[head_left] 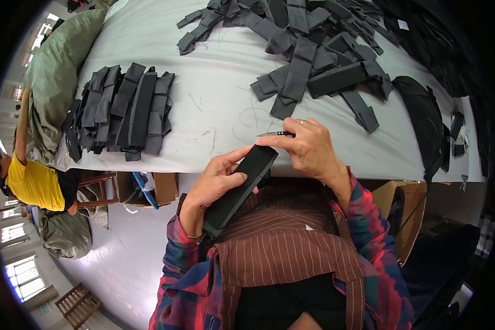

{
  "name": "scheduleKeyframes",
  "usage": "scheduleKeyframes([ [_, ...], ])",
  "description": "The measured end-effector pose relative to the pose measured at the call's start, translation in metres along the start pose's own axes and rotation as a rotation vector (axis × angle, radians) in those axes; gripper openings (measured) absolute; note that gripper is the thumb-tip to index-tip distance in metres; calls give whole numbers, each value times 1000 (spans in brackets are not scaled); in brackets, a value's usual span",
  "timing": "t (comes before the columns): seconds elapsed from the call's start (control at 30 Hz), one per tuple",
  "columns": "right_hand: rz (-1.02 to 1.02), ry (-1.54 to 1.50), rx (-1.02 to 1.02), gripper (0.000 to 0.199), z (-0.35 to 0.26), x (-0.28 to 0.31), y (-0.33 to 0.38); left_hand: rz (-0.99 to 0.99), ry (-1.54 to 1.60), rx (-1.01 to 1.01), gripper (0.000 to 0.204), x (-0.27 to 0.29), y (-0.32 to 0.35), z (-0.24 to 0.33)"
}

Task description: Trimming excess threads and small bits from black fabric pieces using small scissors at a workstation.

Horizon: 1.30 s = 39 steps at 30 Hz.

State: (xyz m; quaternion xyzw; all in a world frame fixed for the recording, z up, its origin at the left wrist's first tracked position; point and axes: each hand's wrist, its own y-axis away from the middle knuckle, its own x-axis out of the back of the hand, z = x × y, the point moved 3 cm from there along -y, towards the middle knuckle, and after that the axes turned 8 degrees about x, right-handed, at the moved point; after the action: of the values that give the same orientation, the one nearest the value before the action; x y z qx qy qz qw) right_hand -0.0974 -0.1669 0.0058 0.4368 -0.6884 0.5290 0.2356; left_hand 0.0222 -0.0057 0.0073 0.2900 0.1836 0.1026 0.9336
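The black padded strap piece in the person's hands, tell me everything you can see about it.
The black strap piece is a long, flat, rectangular pad of dark fabric with a matte, slightly textured look. It slants from the table edge down toward the person's lap, over a brown striped apron. The left hand grips its middle, thumb across the top face. The right hand pinches its upper end while holding small thread snips. Its lower end is partly hidden by the left wrist.

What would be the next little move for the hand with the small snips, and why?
Probably bring the snips down to the top end of the black padded strap. The right hand holds the blades just above that end, not yet on it, while the left hand steadies the strap against the table edge.
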Motion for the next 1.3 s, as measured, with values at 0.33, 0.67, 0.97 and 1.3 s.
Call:
scheduleKeyframes([
  [0.33, 358, -496, -358, 30, 17, 26, 0, -115, 58, 97, 61, -7, 4, -11],
  [0.67, -97, -486, -174, 22, 1, 24, 2, -179, -25, 90, 60, -3, 9, 3],
  [0.97, -72, -427, -14, 21, -2, 20, 1, -282, 13, 120, 64, 1, 8, -4],
  [1.3, -5, -385, -66, 15, -9, 28, -1, -263, -1, 92, 64, 3, 9, -2],
])
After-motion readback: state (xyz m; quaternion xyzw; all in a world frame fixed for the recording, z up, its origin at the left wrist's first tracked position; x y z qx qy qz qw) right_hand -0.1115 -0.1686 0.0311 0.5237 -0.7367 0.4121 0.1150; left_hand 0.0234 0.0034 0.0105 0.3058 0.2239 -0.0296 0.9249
